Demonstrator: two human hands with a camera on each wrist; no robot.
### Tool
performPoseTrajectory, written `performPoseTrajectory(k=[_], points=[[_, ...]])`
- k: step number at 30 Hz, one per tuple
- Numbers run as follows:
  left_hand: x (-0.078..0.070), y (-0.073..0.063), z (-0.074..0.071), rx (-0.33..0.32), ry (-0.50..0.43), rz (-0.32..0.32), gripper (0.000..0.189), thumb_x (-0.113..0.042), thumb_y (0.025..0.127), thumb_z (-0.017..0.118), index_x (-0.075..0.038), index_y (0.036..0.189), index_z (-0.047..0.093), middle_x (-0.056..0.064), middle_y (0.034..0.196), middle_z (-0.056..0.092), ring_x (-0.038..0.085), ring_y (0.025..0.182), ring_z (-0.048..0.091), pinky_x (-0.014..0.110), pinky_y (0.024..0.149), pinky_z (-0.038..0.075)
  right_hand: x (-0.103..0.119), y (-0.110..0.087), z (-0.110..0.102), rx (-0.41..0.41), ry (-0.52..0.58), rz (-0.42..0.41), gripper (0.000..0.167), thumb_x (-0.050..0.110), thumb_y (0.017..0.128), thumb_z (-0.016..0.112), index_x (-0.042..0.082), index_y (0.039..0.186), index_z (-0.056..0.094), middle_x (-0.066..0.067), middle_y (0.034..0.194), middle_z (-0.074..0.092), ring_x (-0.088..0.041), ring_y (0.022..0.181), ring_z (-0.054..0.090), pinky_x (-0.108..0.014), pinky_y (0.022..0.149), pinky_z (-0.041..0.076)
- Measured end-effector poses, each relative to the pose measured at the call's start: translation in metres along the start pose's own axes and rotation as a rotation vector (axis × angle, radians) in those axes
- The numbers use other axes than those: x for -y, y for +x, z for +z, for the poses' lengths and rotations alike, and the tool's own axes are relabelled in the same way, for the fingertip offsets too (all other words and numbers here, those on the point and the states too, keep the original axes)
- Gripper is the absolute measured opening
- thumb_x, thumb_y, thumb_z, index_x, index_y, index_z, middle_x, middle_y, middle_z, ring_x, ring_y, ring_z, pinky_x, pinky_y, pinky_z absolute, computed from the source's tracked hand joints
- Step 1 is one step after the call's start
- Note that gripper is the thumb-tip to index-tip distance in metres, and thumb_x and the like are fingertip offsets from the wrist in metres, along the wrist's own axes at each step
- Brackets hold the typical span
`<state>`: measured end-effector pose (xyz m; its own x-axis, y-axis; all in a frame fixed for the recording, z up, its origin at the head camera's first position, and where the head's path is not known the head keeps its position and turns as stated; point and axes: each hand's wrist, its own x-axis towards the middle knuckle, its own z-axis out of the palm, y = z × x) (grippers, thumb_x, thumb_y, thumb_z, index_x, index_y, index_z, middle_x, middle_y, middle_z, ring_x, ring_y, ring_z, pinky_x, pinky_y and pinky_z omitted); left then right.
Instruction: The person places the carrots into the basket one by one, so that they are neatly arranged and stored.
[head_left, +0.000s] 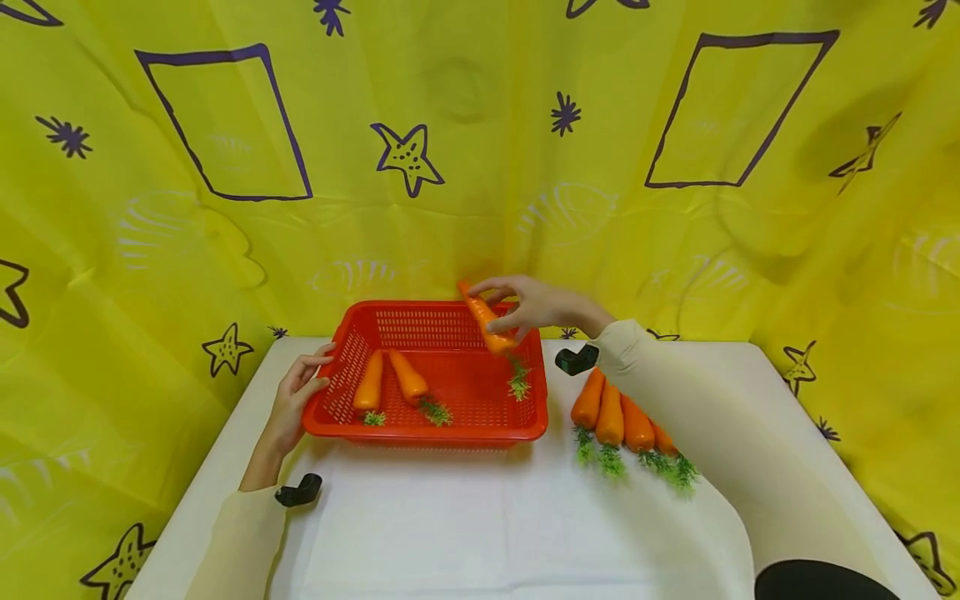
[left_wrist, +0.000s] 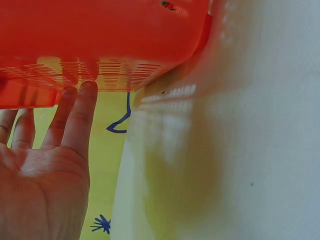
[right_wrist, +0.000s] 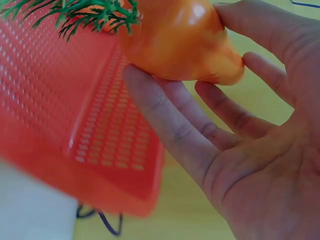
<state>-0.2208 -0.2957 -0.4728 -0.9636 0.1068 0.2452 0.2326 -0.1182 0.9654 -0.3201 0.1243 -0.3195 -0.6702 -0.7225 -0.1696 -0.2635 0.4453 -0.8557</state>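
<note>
A red plastic basket [head_left: 427,432] with perforated walls sits on the white table. Two orange carrots with green leafy tops lie inside it, a left carrot [head_left: 369,385] and a right carrot [head_left: 408,380]. Over the basket's back right part, my right hand [head_left: 538,303] holds another carrot [head_left: 482,320] between thumb and fingers, its leafy top hanging toward me. The right wrist view shows fingertips around that carrot's thick orange body [right_wrist: 175,42]. At the basket's left side rests my left hand [head_left: 287,404], its extended fingers [left_wrist: 80,117] touching the outer wall.
Several more carrots [head_left: 610,417] lie side by side on the table right of the basket, partly covered by the right sleeve [head_left: 705,425]. A yellow curtain [head_left: 480,233] with purple drawings hangs around the white table [head_left: 420,525].
</note>
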Motion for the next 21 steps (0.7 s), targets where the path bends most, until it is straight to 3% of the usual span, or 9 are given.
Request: performPoseTrajectory(k=[4, 8, 12, 21], points=[[0.0, 0.0, 0.0, 0.003, 0.0, -0.002, 0.03, -0.005, 0.107, 0.048, 0.01, 0.133, 0.044, 0.014, 0.165, 0.031, 0.02, 0.145, 0.037, 0.025, 0.099, 0.052, -0.005, 0.021, 0.014, 0.018, -0.002, 0.005, 0.064, 0.015, 0.096, 0.074, 0.021, 0.153, 0.048, -0.015, 0.151, 0.045, -0.031, 0.102, 0.068, -0.052, 0.08, 0.061], [0.001, 0.001, -0.001, 0.003, 0.0, -0.002, 0.031, -0.005, 0.107, 0.048, 0.01, 0.133, 0.043, 0.014, 0.166, 0.03, 0.021, 0.146, 0.037, 0.026, 0.099, 0.052, -0.01, 0.04, 0.029, 0.028, -0.015, -0.01, 0.063, 0.015, 0.095, 0.075, 0.019, 0.153, 0.049, -0.015, 0.151, 0.045, -0.03, 0.119, 0.06, -0.053, 0.08, 0.061], [0.002, 0.001, -0.001, 0.004, 0.004, 0.0, 0.031, -0.005, 0.107, 0.048, 0.01, 0.133, 0.044, 0.014, 0.166, 0.03, 0.021, 0.146, 0.036, 0.026, 0.099, 0.051, -0.016, 0.057, 0.043, 0.041, -0.026, -0.014, 0.062, 0.016, 0.095, 0.075, 0.017, 0.152, 0.051, -0.013, 0.151, 0.046, -0.028, 0.131, 0.05, -0.045, 0.077, 0.062], [0.003, 0.001, -0.001, 0.0, 0.002, 0.002, 0.031, -0.004, 0.106, 0.047, 0.012, 0.133, 0.043, 0.014, 0.165, 0.031, 0.026, 0.15, 0.031, 0.025, 0.1, 0.051, -0.033, 0.091, 0.071, 0.079, 0.015, 0.024, 0.06, 0.016, 0.095, 0.075, 0.017, 0.151, 0.052, -0.013, 0.145, 0.049, -0.028, 0.118, 0.057, -0.041, 0.074, 0.062]])
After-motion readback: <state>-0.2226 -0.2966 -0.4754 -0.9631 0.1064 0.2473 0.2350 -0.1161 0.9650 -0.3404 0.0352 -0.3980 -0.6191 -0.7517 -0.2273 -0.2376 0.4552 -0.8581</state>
